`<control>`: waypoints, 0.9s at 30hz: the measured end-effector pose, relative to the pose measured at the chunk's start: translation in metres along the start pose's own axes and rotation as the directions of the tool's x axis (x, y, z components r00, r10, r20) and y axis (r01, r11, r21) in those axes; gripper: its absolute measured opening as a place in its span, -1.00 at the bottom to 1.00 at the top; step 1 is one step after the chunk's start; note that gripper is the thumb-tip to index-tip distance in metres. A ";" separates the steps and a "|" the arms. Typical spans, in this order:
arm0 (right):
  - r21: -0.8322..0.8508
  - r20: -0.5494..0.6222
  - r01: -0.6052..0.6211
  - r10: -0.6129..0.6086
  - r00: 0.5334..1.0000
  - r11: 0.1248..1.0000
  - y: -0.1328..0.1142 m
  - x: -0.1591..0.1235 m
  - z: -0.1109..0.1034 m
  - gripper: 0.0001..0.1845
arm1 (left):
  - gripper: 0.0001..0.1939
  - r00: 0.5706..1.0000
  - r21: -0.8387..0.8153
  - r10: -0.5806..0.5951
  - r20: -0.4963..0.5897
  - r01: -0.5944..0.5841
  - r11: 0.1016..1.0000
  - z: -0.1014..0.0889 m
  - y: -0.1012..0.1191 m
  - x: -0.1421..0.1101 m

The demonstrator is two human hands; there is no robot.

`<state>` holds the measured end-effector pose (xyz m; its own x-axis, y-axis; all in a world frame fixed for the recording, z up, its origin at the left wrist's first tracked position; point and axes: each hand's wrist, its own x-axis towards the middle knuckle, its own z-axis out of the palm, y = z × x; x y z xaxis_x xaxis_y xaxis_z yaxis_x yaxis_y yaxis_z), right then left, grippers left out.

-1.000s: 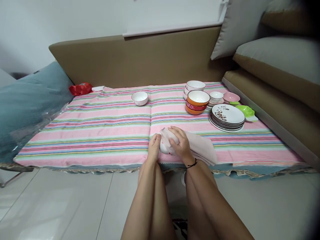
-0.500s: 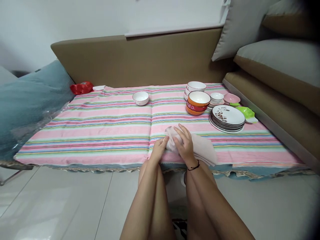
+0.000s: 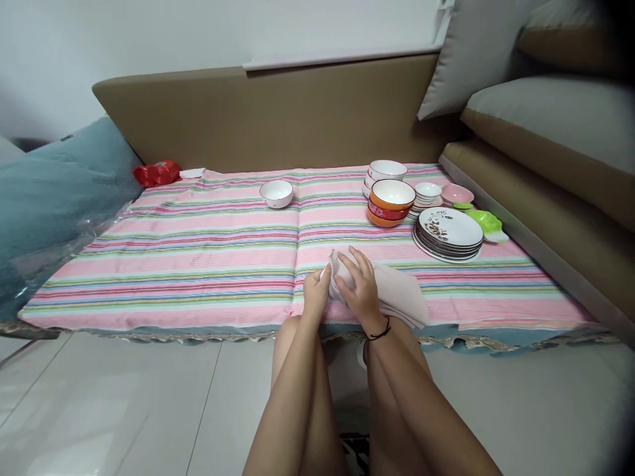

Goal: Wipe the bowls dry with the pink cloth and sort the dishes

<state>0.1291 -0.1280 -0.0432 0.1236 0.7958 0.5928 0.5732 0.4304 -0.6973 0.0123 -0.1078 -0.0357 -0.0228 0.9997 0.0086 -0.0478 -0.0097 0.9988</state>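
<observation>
1. While both hands work low over the striped cloth cover [image 3: 198, 264], the step in hand looks like rubbing or wrapping with a bunched, pale pinkish-beige cloth [image 3: 335, 272]; it lies between the hands, near the cover's front edge, just left of a folded pale cloth [image 3: 404, 294].
2. The left hand [image 3: 315, 291] is closed on the bunched cloth's left side, thumb uppermost; the right hand [image 3: 362, 292] is fairly open, fingers spread and touching its right side.
3. Turning the bundle would call for a steady left grip and light right-hand pressure, I judge.
4. Anything inside the bundle is hidden; the left fingertips are mostly covered; whether the two pale cloths join behind the right hand, I cannot tell.
</observation>
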 end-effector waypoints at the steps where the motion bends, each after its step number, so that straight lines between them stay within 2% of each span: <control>1: -0.041 0.002 0.038 -0.038 0.999 0.998 -0.003 0.000 0.000 -0.54 | -0.37 1.000 -0.005 0.001 -0.002 -0.001 1.000 0.000 0.000 0.000; 3: -0.056 -0.037 0.023 -0.026 0.999 0.998 -0.005 0.002 0.002 -0.56 | -0.39 1.000 -0.021 0.000 0.008 0.000 1.000 -0.001 0.000 0.000; 6: 0.069 -0.126 -0.114 0.122 0.984 0.991 0.000 0.006 0.006 -0.57 | -0.46 0.998 -0.055 0.003 0.066 0.001 0.998 -0.003 0.002 -0.001; 8: 0.218 -0.164 -0.262 0.300 0.940 0.940 0.007 0.010 0.006 -0.55 | -0.57 0.991 -0.071 0.010 0.136 0.000 0.998 -0.004 0.004 -0.002; 10: 0.348 -0.150 -0.401 0.473 0.868 0.847 0.013 0.013 0.004 -0.51 | -0.71 0.972 -0.081 0.013 0.236 0.006 0.997 -0.005 0.005 -0.003; 12: 0.402 -0.126 -0.475 0.561 0.818 0.783 0.017 0.014 0.001 -0.47 | -0.74 0.947 -0.096 0.002 0.322 0.031 0.995 -0.005 0.003 -0.003; 13: 0.407 -0.122 -0.484 0.572 0.811 0.775 0.018 0.014 0.000 -0.46 | -0.71 0.940 -0.093 -0.007 0.342 0.042 0.995 -0.005 0.002 -0.003; 15: 0.403 -0.138 -0.479 0.569 0.811 0.780 0.018 0.013 -0.002 -0.45 | -0.70 0.943 -0.061 -0.021 0.332 0.044 0.997 -0.005 0.000 -0.002; 16: 0.393 -0.148 -0.460 0.549 0.823 0.796 0.017 0.012 -0.002 -0.46 | -0.71 0.951 -0.040 -0.023 0.309 0.037 0.999 -0.005 -0.001 -0.001; 17: 0.362 -0.158 -0.417 0.496 0.854 0.834 0.014 0.011 -0.003 -0.48 | -0.71 0.957 -0.021 -0.020 0.289 0.028 0.999 -0.005 -0.002 -0.001; 18: 0.306 -0.159 -0.345 0.405 0.900 0.887 0.012 0.009 -0.004 -0.50 | -0.69 0.963 -0.012 -0.015 0.270 0.019 1.000 -0.004 -0.003 0.000; 20: 0.163 -0.111 -0.128 0.147 0.983 0.978 0.005 0.007 -0.006 -0.57 | -0.61 0.971 -0.018 -0.008 0.237 0.013 1.000 -0.004 -0.003 0.001; 22: 0.071 -0.026 0.071 -0.069 0.997 0.995 0.000 0.006 -0.007 -0.61 | -0.55 0.980 -0.028 -0.005 0.199 0.011 1.000 -0.004 -0.002 0.001; 23: 0.068 0.002 0.112 -0.112 0.994 0.991 -0.002 0.007 -0.006 -0.61 | -0.53 0.984 -0.033 -0.005 0.178 0.011 0.999 -0.004 -0.001 0.001; 25: 0.100 0.014 0.093 -0.094 0.995 0.991 -0.002 0.008 -0.003 -0.61 | -0.52 0.989 -0.045 -0.009 0.147 0.015 0.999 -0.004 0.002 0.000; 27: 0.173 -0.005 -0.024 0.026 1.000 0.985 0.003 0.010 0.002 -0.61 | -0.52 0.991 -0.062 -0.014 0.134 0.022 0.998 -0.006 0.006 -0.001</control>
<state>0.1301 -0.1177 -0.0400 0.1419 0.8046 0.5766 0.4211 0.4781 -0.7708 0.0063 -0.1087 -0.0298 0.1121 0.9937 0.0013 -0.1097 0.0111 0.9939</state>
